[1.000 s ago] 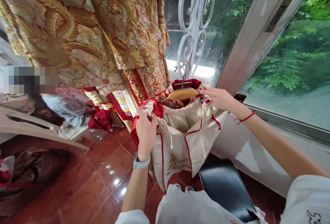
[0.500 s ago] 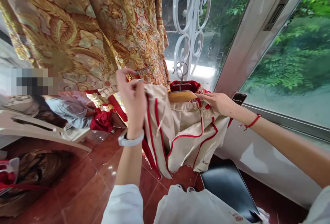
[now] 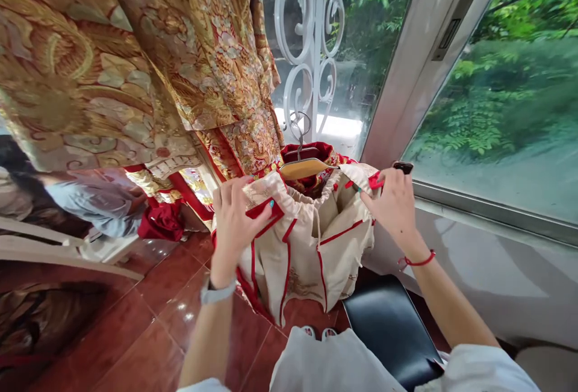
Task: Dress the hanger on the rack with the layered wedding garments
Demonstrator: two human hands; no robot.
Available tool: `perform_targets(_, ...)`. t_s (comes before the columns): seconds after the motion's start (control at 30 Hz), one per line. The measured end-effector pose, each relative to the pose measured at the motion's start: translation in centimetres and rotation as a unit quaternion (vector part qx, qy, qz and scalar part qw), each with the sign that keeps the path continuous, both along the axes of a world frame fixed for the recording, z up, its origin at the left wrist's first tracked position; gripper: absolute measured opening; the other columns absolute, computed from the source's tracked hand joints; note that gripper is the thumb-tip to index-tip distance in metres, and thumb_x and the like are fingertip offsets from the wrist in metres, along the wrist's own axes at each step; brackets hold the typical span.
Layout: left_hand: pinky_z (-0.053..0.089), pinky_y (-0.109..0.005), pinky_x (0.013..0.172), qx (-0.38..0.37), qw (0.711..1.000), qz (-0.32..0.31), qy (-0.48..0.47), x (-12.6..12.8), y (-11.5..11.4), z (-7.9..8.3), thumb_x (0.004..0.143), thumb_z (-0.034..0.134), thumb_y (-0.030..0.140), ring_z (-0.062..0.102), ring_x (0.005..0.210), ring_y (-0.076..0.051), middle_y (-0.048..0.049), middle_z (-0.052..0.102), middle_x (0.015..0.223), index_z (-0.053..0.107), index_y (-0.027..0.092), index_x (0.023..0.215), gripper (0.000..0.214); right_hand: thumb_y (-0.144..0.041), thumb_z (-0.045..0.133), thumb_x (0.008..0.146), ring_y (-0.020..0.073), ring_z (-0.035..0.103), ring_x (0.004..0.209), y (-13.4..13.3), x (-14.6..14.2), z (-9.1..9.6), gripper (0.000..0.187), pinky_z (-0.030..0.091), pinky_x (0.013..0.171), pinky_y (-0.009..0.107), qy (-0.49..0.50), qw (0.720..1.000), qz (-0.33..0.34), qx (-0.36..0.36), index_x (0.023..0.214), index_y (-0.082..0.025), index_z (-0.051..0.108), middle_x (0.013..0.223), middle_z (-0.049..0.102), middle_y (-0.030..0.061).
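A cream garment (image 3: 300, 241) with red piping and a gathered drawstring waist hangs in front of me. My left hand (image 3: 237, 217) grips its left upper edge, thumb in front and fingers behind. My right hand (image 3: 391, 202) pinches the right upper edge near a red tab. Between my hands, a wooden hanger (image 3: 304, 168) with a metal hook (image 3: 299, 128) rises above the waist opening. Behind it shows the red and gold collar of another garment (image 3: 323, 152). Both hands' fingertips are partly hidden by cloth.
Large gold embroidered garments (image 3: 149, 67) hang at upper left. A white scroll ironwork grille (image 3: 311, 43) stands before the window. A black chair (image 3: 391, 326) is at lower right, and a phone (image 3: 403, 167) rests on the sill. Leftward, a person (image 3: 90, 199) sits beside a white chair (image 3: 112, 250).
My left hand has come down onto the garment's left edge. My right hand has moved from the hanger to the right edge, and the waist is now spread wider.
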State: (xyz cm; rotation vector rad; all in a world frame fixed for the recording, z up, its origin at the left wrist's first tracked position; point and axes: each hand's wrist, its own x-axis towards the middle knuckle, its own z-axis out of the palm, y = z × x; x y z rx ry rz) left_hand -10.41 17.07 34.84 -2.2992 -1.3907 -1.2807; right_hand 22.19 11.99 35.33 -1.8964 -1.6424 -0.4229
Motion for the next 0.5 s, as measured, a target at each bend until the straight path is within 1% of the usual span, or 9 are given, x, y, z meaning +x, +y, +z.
perform_targets(0.03,0.046,-0.047,0.097,-0.031,0.998,0.008,0.056,-0.7,0.4,0.4,0.087,0.063,0.042,0.058,0.112,-0.032,-0.0135,0.060,0.119,0.051,0.020,0.132,0.051,-0.030,0.051,0.087,0.0283,0.054,0.081,-0.3,0.0,-0.3,0.012,0.043,0.072,0.039,0.033,0.999,0.008,-0.033,0.086,-0.019,0.056,0.085,0.060,0.0125)
perform_targets(0.1,0.048,-0.044,0.094,-0.083,0.986,0.017,0.146,-1.3,1.3,0.9,0.094,0.054,0.040,0.059,0.109,-0.032,-0.0142,0.061,0.119,0.050,0.019,0.139,0.049,-0.025,0.043,0.091,0.0190,0.045,0.062,0.0,-0.2,-0.1,0.024,0.034,0.062,0.033,0.110,0.989,0.053,-0.085,0.067,-0.022,0.042,0.064,0.050,0.0042)
perform_targets(0.17,0.048,-0.043,0.091,-0.098,0.974,0.034,0.199,-1.2,1.9,1.0,0.100,0.043,0.036,0.060,0.107,-0.031,-0.0146,0.063,0.117,0.048,0.019,0.143,0.047,-0.020,0.040,0.091,0.0141,0.037,0.055,1.1,-1.4,0.9,0.032,0.027,0.059,0.030,0.178,0.978,0.076,-0.078,0.060,-0.023,0.032,0.056,0.041,-0.0002)
perform_targets(0.2,0.048,-0.042,0.091,-0.096,0.971,0.043,0.214,-1.0,2.0,1.0,0.101,0.040,0.035,0.061,0.107,-0.031,-0.0146,0.064,0.117,0.048,0.019,0.144,0.047,-0.019,0.040,0.091,0.0130,0.035,0.055,1.8,-2.2,1.6,0.034,0.025,0.059,0.030,0.194,0.975,0.085,-0.061,0.058,-0.022,0.030,0.055,0.039,-0.0011)
perform_targets(0.27,0.048,-0.041,0.090,-0.087,0.968,0.051,0.231,-0.6,2.2,0.9,0.102,0.035,0.031,0.062,0.106,-0.031,-0.0137,0.065,0.116,0.047,0.019,0.145,0.046,-0.018,0.040,0.091,0.0120,0.033,0.056,3.0,-4.2,2.9,0.035,0.023,0.061,0.030,0.189,0.975,0.112,-0.037,0.057,-0.022,0.029,0.055,0.038,-0.0020)
perform_targets(0.33,0.049,-0.041,0.089,-0.082,0.967,0.052,0.235,-0.4,2.4,0.9,0.103,0.033,0.028,0.063,0.105,-0.030,-0.0134,0.066,0.115,0.046,0.020,0.146,0.046,-0.017,0.042,0.090,0.0117,0.030,0.056,3.6,-5.8,3.6,0.034,0.022,0.061,0.030,0.165,0.973,0.153,-0.044,0.059,-0.022,0.030,0.057,0.036,-0.0027)
perform_targets(0.4,0.050,-0.043,0.089,-0.087,0.968,0.051,0.232,-0.3,2.6,1.2,0.103,0.033,0.028,0.062,0.105,-0.031,-0.0140,0.066,0.114,0.047,0.018,0.146,0.046,-0.016,0.044,0.090,0.0119,0.028,0.055,3.5,-6.2,3.4,0.032,0.021,0.061,0.031,0.154,0.970,0.175,-0.068,0.061,-0.023,0.031,0.058,0.036,-0.0032)
perform_targets(0.47,0.050,-0.048,0.090,-0.094,0.971,0.052,0.213,-0.3,2.4,1.3,0.103,0.034,0.029,0.061,0.107,-0.034,-0.0157,0.064,0.113,0.048,0.017,0.144,0.046,-0.017,0.045,0.090,0.0128,0.030,0.056,2.4,-5.7,2.1,0.028,0.023,0.060,0.031,0.154,0.966,0.179,-0.102,0.065,-0.023,0.035,0.060,0.038,-0.0030)
perform_targets(0.5,0.049,-0.052,0.093,-0.091,0.976,0.055,0.191,-0.1,1.9,1.0,0.102,0.034,0.030,0.059,0.111,-0.035,-0.0172,0.062,0.116,0.049,0.016,0.144,0.046,-0.020,0.047,0.091,0.0137,0.033,0.057,1.4,-5.4,1.1,0.023,0.025,0.060,0.031,0.164,0.966,0.174,-0.100,0.069,-0.023,0.040,0.062,0.042,-0.0023)
